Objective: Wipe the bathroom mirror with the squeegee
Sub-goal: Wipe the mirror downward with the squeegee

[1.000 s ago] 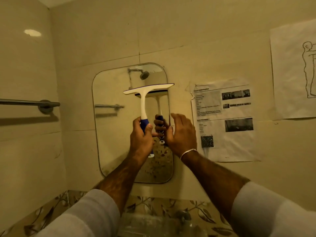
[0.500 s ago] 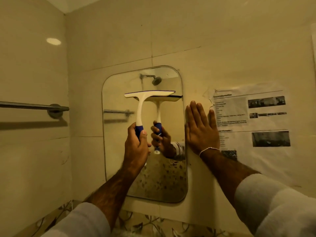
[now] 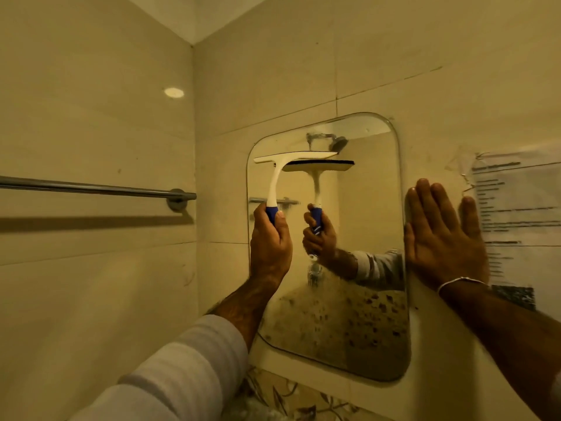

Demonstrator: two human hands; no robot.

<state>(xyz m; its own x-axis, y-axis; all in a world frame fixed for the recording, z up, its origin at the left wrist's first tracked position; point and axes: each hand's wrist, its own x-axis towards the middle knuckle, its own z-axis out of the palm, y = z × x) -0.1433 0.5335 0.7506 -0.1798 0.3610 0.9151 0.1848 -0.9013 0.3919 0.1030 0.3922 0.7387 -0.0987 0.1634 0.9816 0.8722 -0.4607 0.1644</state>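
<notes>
Squeegee (image 3: pixel 291 159) sits high on the mirror (image 3: pixel 373 208), gripped by the left hand (image 3: pixel 270 241); right hand (image 3: pixel 443 238) flat on the wall beside it. Most glass below looks unwiped.

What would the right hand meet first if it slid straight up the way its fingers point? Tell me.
Bare wall tile. The right hand lies flat between the mirror edge and the taped paper; nothing shows above its fingertips.

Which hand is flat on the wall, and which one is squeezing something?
The right hand lies flat, fingers straight, on the wall just right of the mirror. The left hand is the squeezing one, curled round the squeegee by its blue handle.
</notes>
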